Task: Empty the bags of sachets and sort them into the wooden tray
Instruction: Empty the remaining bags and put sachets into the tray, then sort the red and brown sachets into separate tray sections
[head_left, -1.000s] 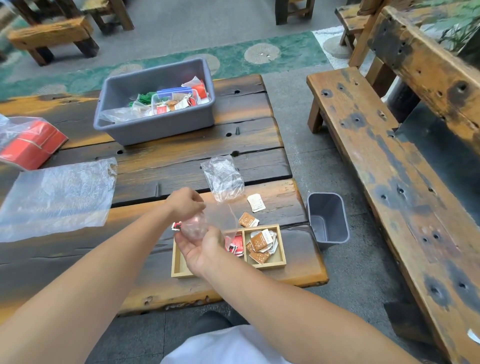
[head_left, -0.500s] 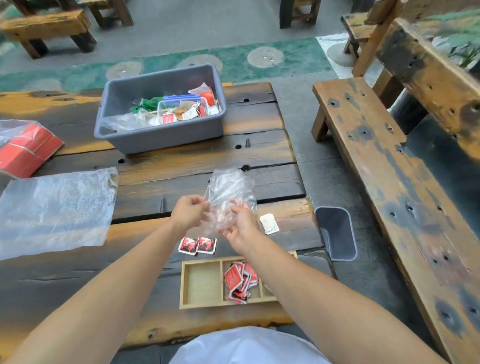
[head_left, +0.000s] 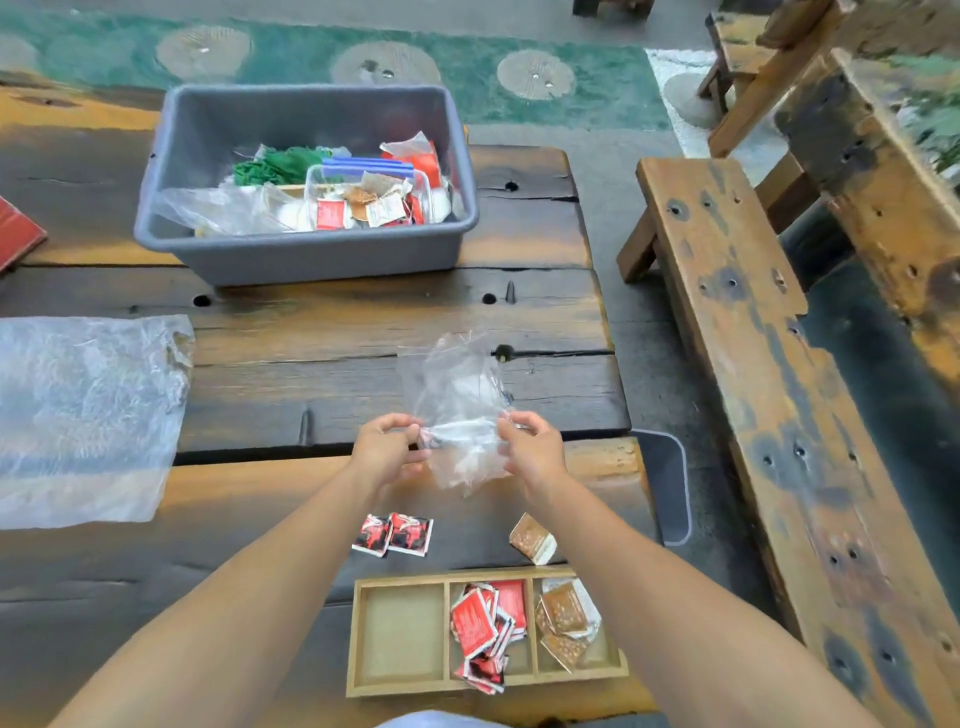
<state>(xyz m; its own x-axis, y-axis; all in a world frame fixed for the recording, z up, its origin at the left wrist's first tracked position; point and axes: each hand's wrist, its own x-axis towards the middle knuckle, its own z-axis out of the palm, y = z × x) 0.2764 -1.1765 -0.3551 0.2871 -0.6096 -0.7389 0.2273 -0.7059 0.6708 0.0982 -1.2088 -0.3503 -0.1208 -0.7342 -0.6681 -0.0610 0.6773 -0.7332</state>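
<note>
The left hand (head_left: 387, 449) and right hand (head_left: 532, 449) each pinch the clear bag (head_left: 457, 395) between them, its length running away from the fingers (head_left: 402, 422) above the worktop (head_left: 311, 384); the wooden tray (head_left: 400, 639) lies nearer the person.

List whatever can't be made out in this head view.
Head view:
1. Clear bag, pinched by left hand and right hand: crumpled film hides whether anything remains inside.
2. Red pack: cut off by the left edge.
3. Small grey bin: left part hidden behind the table.
4. Sachets in the wooden tray: print too small to read.
</note>
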